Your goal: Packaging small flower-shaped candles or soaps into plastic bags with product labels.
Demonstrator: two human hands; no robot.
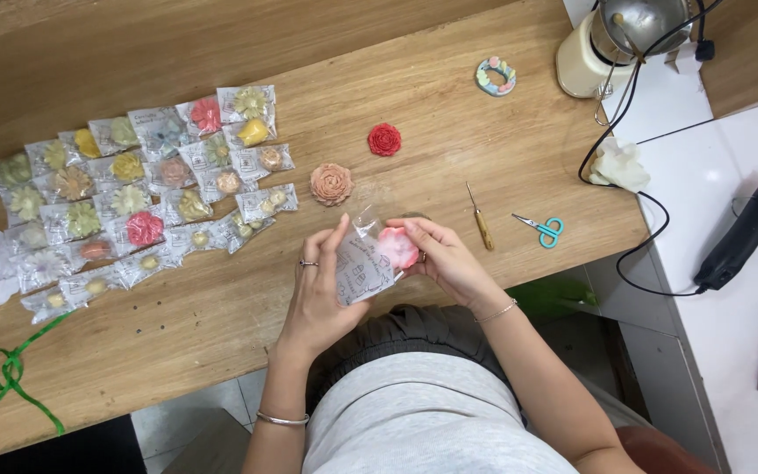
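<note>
Pink flower piece [396, 247] sits half in the mouth of a clear plastic bag [360, 266], both held up just above the near edge of the worktop [449, 114], right in front of the person's lap. Right hand [447, 259] pinches the flower w/ fingertips, grip closed on it. Left hand [322, 285] wraps the bag from the other side, grip clamped on the film, thumb near the opening.

To do this bit well, IMO: keep the bag mouth spread w/ the left thumb, ease the flower in flat, petals look fragile so light pressure only, no squeezing thru the film. Bag is thin & crinkly, likely to fold over on itself; hold it taut.

Around: peach flower [332, 183] & red flower [384, 140] lie loose on the wood, apart from each other. Far left, a spread of bagged flowers [133, 202], many colours, overlapping. To the right of the hands a small awl [479, 219] & teal scissors [543, 230], near each other, not touching. Pastel ring [496, 76] further back.
</note>
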